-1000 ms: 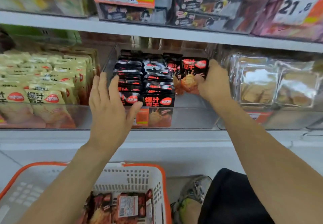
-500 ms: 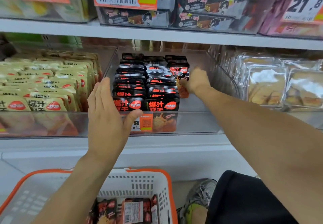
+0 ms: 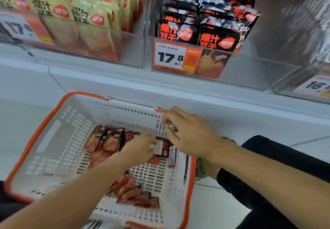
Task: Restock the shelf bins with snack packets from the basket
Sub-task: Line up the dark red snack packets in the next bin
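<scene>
**Hands Returned to Basket for Next Batch of Packets**

A change from a moment earlier is recorded: both hands, then raised at the shelf bin of black packets, are now lowered into the basket, and the view has been tilted down with them. It is judged that one placement has been finished and a fresh pick-up is being started.

At the upper left of the frame, pale yellow packets (image 3: 92,12) are seen upright in a clear plastic bin, glossy and flat-sided. In the lower left and centre, the basket (image 3: 53,139) is shown, a white slotted plastic tub edged with an orange rim. Red-brown snack packets (image 3: 107,139) are scattered over its perforated floor, a second cluster lying nearer the bottom of the frame; their film looks thin and crinkled.

At centre, the left hand (image 3: 139,150) is pressed down among the packets, its grip curled about a dark packet with a white label (image 3: 161,147). Just right of it, the right hand (image 3: 189,136) is held over the basket's far wall, its grip released, fingers loosely bent and nothing in them.

At upper centre-right, the black packets (image 3: 200,23) are packed in rows in their clear shelf bin (image 3: 259,71), with open room at its right side still to be filled.
</scene>
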Demonstrator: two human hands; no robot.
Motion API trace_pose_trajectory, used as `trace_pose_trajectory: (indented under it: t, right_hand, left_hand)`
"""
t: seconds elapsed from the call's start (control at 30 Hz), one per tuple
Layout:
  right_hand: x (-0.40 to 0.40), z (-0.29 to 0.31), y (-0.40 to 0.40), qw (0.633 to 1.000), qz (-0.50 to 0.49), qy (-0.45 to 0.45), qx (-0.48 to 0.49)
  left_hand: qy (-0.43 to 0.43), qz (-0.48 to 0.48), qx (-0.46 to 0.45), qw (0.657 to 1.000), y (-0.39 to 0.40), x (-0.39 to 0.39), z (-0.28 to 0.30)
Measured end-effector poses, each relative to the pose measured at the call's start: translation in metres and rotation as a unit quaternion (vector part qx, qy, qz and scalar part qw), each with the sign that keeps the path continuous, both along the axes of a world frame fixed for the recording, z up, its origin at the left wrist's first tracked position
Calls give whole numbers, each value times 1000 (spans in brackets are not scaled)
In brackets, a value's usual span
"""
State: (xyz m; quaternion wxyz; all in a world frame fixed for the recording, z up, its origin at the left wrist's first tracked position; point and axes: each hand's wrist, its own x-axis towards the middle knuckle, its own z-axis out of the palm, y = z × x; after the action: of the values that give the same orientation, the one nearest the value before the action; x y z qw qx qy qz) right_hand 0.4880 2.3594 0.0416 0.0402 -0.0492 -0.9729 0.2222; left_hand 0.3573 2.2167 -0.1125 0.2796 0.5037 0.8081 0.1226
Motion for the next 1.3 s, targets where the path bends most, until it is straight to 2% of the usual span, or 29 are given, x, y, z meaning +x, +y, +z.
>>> trace_pose_trajectory:
  t: [0.03,0.1,0.13,0.2,0.3,0.4,0.47,0.6,0.63,0.73,0.77,0.8,0.9,1.0,1.03,1.07,1.13,1.2,1.3]
  right_hand:
    - [-2,-29,-16,992,-13,-118,-47]
    - [-7,-88,-40,941,-26,-313,-125]
    - [-9,-113,-51,914,-16,-380,-139]
    - [-10,-159,-71,874,-1,-456,-167]
    - [0,-208,-106,824,-34,-525,-213]
    - [13,-234,-134,818,-115,-507,-246]
    - [11,-237,-140,809,-169,-498,-264]
    - [-4,-221,-128,777,-148,-571,-218]
    - [-6,-216,-125,763,-126,-595,-219]
    - [-5,-202,-104,653,-191,-630,-375]
    - [-8,-195,-93,645,-199,-626,-390]
    - [-11,-188,-80,653,-202,-611,-399]
    - [-23,-144,-37,732,-220,-504,-402]
    - [-32,-78,7,788,-190,-409,-418]
    - [-33,-55,23,813,-170,-387,-400]
    - [-33,-33,38,846,-151,-361,-362]
    - [-26,14,63,901,-128,-306,-281]
    - [-13,58,80,927,-128,-242,-257]
    - [15,115,93,963,-134,-91,-213]
  left_hand:
    - [11,-29,-99,995,-21,1,-21]
    - [3,-54,-233,971,-60,4,-50]
    - [-18,-54,-272,960,-77,8,-60]
    - [-49,-51,-307,949,-99,12,-71]
    - [-56,-48,-322,944,-115,15,-79]
    - [-51,-43,-326,943,-117,18,-80]
    - [-55,-37,-328,943,-114,19,-80]
    - [-84,-12,-347,934,-109,15,-79]
    - [-94,1,-344,934,-106,14,-77]
    - [-80,61,-299,949,-92,13,-71]
    - [-72,97,-272,955,-86,13,-68]
    - [-76,137,-242,957,-80,11,-61]
    - [-171,243,-138,945,-54,4,-29]
    - [-312,330,4,891,-13,6,27]
    - [-331,346,70,875,0,8,45]
    - [-329,347,133,868,12,10,65]
    - [-274,311,240,878,33,14,104]
    - [-222,257,322,884,49,20,142]
    - [-154,204,443,860,70,26,191]
